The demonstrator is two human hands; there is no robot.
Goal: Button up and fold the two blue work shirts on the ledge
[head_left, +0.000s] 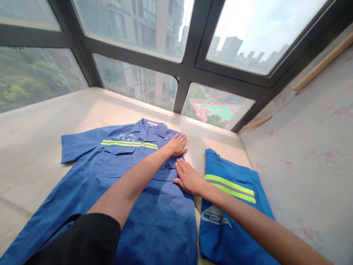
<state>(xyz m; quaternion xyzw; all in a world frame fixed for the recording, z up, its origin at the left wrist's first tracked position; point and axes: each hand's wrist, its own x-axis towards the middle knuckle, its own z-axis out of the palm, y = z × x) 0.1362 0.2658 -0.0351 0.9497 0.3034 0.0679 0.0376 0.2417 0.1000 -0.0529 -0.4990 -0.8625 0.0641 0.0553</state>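
A blue short-sleeved work shirt point(118, 187) lies spread front side up, its collar toward the window. Yellow-green reflective stripes cross its chest, with white lettering above them. My left hand point(177, 144) rests flat with fingers stretched over the shirt's right-hand shoulder edge. Just below it, my right hand point(190, 178) lies palm down with fingers extended on the same side edge. The sleeve on that side is not seen spread out; the one on the left lies flat. To the right is a folded blue garment point(237, 176) with similar stripes and a white logo, partly covered by my right forearm.
The pale window sill point(85, 110) carries both garments. Dark window frames point(190, 70) rise along its far side. A wall with floral wallpaper point(309, 154) bounds the right, its edge peeling near the window.
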